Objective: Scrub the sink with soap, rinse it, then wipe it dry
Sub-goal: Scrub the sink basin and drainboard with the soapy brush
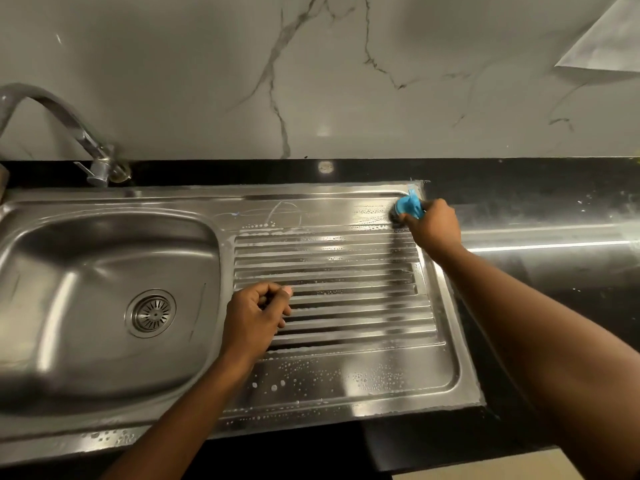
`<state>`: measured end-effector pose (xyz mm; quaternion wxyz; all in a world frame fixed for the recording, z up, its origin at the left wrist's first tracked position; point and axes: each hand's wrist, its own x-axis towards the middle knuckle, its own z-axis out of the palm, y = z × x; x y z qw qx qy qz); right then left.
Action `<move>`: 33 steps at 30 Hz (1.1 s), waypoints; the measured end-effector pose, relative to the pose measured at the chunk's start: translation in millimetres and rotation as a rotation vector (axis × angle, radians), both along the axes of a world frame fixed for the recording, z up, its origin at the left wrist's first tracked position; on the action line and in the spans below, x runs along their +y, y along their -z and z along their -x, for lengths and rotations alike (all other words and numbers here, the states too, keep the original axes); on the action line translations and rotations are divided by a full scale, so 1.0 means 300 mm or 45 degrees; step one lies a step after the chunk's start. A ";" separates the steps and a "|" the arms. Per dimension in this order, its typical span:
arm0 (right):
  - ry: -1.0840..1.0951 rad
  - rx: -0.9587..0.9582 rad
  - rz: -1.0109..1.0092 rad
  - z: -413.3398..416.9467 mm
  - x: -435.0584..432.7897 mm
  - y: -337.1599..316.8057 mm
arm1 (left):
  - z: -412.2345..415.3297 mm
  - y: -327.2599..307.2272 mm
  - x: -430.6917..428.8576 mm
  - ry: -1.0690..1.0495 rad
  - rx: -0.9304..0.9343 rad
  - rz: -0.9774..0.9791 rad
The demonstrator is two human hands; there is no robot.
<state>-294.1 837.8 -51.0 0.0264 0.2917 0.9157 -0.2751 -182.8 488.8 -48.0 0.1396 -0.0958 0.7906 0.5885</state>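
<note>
Gripping a blue-handled scrubber (408, 206), the right hand (433, 225) is pressing it into the steel sink's (104, 258) far drainboard corner (soapy); the left hand (256, 317) is hovering loosely clenched, empty.

A home kitchen: a steel sink (104, 271) with ribbed drainboard (346, 271), tap (69, 129), black countertop (519, 188) and marble-look wall (311, 81).

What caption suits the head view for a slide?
Right hand scrubs the soapy drainboard's far corner with a blue-handled scrubber; loosely curled left hand over its ridges.

R hand (431, 223) gripping, arm extended; L hand (256, 315) fisted.
</note>
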 end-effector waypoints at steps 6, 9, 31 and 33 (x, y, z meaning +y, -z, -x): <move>0.082 0.013 0.030 -0.125 -0.035 0.017 | -0.006 -0.021 -0.031 0.053 0.010 -0.028; 0.081 -0.023 0.049 -0.104 -0.040 0.007 | -0.003 -0.033 -0.057 0.050 0.011 -0.028; -0.312 -0.036 0.263 -0.011 -0.806 -0.008 | -0.032 -0.138 -0.444 -0.152 0.111 0.068; -0.329 -0.037 0.325 -0.019 -0.843 -0.022 | -0.033 -0.150 -0.488 -0.170 0.131 0.068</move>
